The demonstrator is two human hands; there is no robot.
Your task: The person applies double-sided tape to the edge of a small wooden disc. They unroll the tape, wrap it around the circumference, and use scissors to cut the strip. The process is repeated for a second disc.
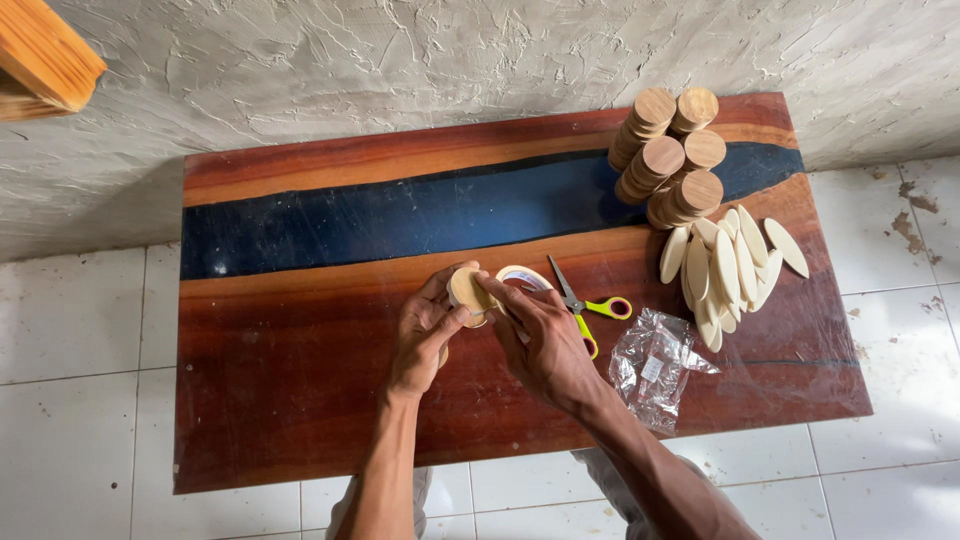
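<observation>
My left hand (420, 335) grips a small round wooden disc (467, 291) above the middle of a low red-brown table (280, 400). My right hand (545, 335) meets it from the right, fingertips on the disc's edge, and holds a roll of clear tape (524, 277) against it. Both hands are close together, fingers curled around these pieces.
Scissors with yellow-green handles (590, 309) lie just right of my hands. A crumpled clear plastic bag (655, 365) sits nearer the front. Several stacks of round wooden discs (668, 155) and a pile of pale oval wooden pieces (728, 268) occupy the table's right end. A rough plaster wall is behind.
</observation>
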